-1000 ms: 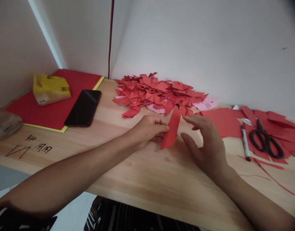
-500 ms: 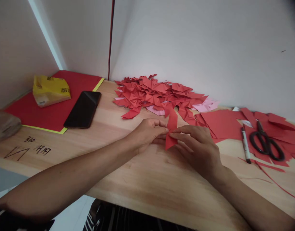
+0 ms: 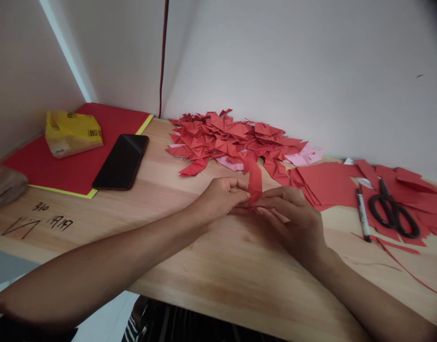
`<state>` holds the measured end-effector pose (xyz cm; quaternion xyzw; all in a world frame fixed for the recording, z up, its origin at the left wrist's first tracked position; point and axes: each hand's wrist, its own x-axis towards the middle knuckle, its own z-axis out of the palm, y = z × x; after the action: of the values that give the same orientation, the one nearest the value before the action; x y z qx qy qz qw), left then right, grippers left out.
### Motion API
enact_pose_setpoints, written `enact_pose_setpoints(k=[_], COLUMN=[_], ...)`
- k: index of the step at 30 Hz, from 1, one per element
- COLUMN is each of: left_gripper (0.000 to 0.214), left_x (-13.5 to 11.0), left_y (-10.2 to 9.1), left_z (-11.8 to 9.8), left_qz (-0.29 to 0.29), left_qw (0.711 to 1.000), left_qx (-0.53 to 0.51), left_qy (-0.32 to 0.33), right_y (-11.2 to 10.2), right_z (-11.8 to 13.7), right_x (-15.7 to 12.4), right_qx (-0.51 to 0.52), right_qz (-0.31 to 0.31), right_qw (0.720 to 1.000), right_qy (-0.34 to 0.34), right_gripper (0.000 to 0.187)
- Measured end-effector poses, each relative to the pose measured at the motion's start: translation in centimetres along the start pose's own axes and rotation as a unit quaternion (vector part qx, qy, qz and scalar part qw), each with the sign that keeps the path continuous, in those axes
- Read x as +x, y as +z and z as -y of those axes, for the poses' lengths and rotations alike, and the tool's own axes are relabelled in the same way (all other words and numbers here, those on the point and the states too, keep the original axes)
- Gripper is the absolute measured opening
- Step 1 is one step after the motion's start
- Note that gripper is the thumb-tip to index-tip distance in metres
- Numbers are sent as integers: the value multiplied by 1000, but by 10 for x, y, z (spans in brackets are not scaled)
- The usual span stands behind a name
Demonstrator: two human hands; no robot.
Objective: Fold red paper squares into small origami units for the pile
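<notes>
Between my two hands, just above the wooden table (image 3: 218, 280), is a folded strip of red paper (image 3: 254, 183). My left hand (image 3: 230, 198) pinches its left edge with thumb and fingers. On the other side, my right hand (image 3: 289, 209) has its fingertips closed on the strip's lower end, which they partly hide. The strip's upper end points toward a heap of folded red paper pieces (image 3: 225, 135) behind it. Several pink paper pieces (image 3: 306, 156) show under and beside that heap.
On the right lie red paper sheets (image 3: 328, 183), black-handled scissors (image 3: 393, 213), a marker pen (image 3: 363, 216) and thin paper offcuts. To the left are a black phone (image 3: 121, 161), large red sheets (image 3: 61, 166) and a yellow packet (image 3: 74, 133). A wall stands behind.
The strip's pointed lower end, which stuck out below my fingers, is now folded up or covered by them. My right fingertips have shifted slightly down along it.
</notes>
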<state>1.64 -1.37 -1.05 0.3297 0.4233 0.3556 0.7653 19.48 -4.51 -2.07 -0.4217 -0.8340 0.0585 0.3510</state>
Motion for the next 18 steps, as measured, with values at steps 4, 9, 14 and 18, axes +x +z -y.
enact_pose_setpoints(k=[4, 9, 14, 18], left_gripper=[15, 16, 16, 19], left_x=[1, 1, 1, 0], left_y=[2, 1, 2, 3], left_z=[4, 8, 10, 9], left_qz=[6, 14, 19, 23], left_qw=[1000, 999, 999, 998], left_qx=[10, 16, 2, 18], left_qy=[16, 40, 46, 49], right_y=[0, -1, -1, 1], right_z=[3, 1, 1, 2], right_x=[2, 3, 4, 5], right_qx=[68, 77, 90, 100], right_qz=[11, 10, 5, 20], right_qw=[993, 990, 983, 975], right_qy=[98, 122, 157, 200], right_gripper=[11, 10, 11, 12])
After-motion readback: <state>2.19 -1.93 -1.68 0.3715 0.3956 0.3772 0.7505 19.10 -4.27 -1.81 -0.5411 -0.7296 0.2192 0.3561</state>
